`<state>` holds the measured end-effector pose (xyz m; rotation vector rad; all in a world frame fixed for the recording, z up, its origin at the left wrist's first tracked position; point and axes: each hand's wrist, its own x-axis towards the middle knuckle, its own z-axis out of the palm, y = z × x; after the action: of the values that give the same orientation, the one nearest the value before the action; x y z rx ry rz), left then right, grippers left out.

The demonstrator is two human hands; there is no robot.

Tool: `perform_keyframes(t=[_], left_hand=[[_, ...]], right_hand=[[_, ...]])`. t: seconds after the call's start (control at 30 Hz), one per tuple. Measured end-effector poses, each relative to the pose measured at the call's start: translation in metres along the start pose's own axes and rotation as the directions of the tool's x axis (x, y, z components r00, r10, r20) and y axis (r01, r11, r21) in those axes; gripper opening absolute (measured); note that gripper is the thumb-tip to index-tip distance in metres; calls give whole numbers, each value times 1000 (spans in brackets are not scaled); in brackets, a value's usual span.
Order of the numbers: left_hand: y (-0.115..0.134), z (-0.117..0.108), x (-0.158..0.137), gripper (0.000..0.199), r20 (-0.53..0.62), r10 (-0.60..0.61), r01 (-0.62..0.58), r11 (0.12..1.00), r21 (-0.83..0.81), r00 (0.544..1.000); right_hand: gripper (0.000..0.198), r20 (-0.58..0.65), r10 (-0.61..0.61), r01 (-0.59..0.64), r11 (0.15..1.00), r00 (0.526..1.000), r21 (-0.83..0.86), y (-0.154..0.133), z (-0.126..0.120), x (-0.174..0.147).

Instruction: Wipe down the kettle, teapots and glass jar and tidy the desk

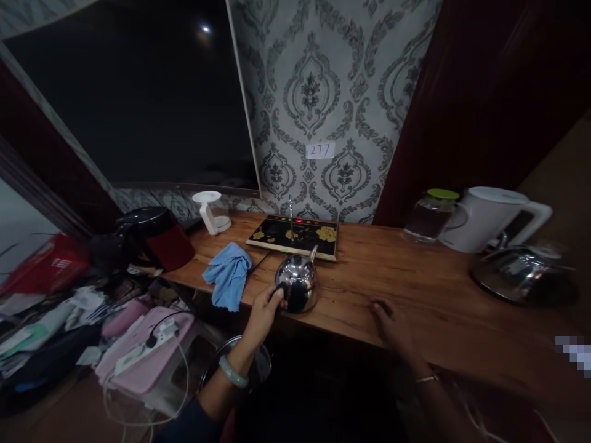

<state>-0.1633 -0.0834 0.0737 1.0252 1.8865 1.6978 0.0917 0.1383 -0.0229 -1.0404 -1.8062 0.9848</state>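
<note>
My left hand (265, 309) is wrapped round the black handle of a shiny metal kettle (299, 284). The kettle is upright at the front edge of the wooden table (373, 264), its spout pointing away and to the right. Whether its base touches the wood I cannot tell. Behind it lies a black electric tea stove (318, 235) with gold flowers, red lights and a thin upright metal spout. To the right, my right hand (390, 319) rests at the table edge with fingers apart and holds nothing. A blue cloth (229, 274) hangs partly over the edge left of the kettle.
At the right stand a glass jar (427, 218) with a green lid, a white pitcher (484, 215) and another metal kettle (521, 274). A white stand (207, 212) and a red-black appliance (168, 240) are at the left. A pink stool (143, 351) bears a power strip (145, 352).
</note>
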Motion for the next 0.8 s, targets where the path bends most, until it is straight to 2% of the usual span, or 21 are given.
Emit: perform_keyframes(t=[0.13, 0.27, 0.4, 0.47, 0.53, 0.6, 0.67, 0.73, 0.8], left_hand=[[-5, 5, -2, 49, 8, -24, 25, 997, -75, 1000], [-2, 0, 4, 56, 120, -120, 138, 979, -148, 985], [10, -6, 20, 74, 229, -337, 372, 919, -129, 913], [14, -4, 27, 76, 243, -403, 434, 896, -93, 882], [13, 3, 29, 73, 176, -393, 412, 907, -91, 903], [9, 10, 28, 70, 48, -346, 349, 931, -105, 937], [3, 14, 27, 69, -46, -320, 314, 944, -104, 946], [-2, 12, 28, 67, -28, -332, 329, 941, -85, 943], [-4, 5, 31, 64, 73, -373, 377, 925, -57, 925]], right_hand=[[43, 17, 33, -34, 998, 999, 59, 0, 0, 0], [43, 24, 48, -49, 998, 999, 45, 1, -1, -1], [45, 21, 65, -66, 996, 998, 58, 4, -1, -1], [46, 23, 53, -55, 997, 998, 55, 5, -1, 0], [45, 23, 33, -34, 998, 999, 51, 5, -2, 1], [45, 22, 28, -29, 998, 999, 57, 6, -1, 1], [45, 34, 40, -43, 997, 999, 71, 6, 0, 0], [46, 41, 50, -54, 995, 998, 90, 5, 1, 0], [46, 42, 53, -57, 993, 998, 103, 5, 2, 0]])
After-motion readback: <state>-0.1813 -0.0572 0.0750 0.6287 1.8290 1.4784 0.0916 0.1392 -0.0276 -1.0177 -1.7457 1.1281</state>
